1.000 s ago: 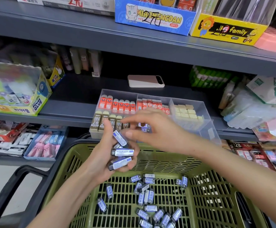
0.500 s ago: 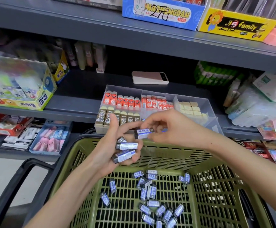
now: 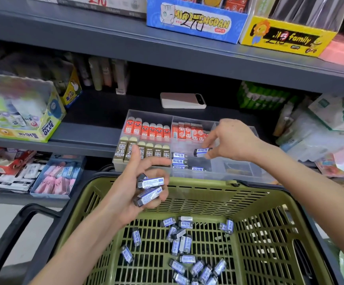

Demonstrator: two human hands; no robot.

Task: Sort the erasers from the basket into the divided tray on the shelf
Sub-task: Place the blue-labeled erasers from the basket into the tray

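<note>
Grey steel shelf point(image 3: 89, 138) carries the clear divided tray point(image 3: 146, 117) at its front edge, and just below and in front of it sits the olive-green basket point(image 3: 273, 204) with its slatted floor.

Inside the tray, red-sleeved erasers stand in the back compartments and brown 2B ones fill the front left. The front middle compartment point(image 3: 200, 162) holds only a few blue-and-white erasers laid flat along its left side and front, with bare floor to their right. Many more loose erasers point(image 3: 182, 244) lie scattered in the basket, so the sorting looks far from finished.

Of the two hands, the right hand point(image 3: 231, 140) is the nearer one: it hangs directly over that front middle compartment, thumb and fingers pinched on one blue-and-white eraser point(image 3: 201, 151). Its long axis runs left to right, matching the ones already laid below it, so the coming move is probably a short drop straight down onto the bare patch.

The left hand point(image 3: 134, 188) waits over the basket's far rim, curled around a small stack of erasers point(image 3: 149, 190), thumb raised. Each is a small dark block in a blue-and-white printed sleeve.
</note>
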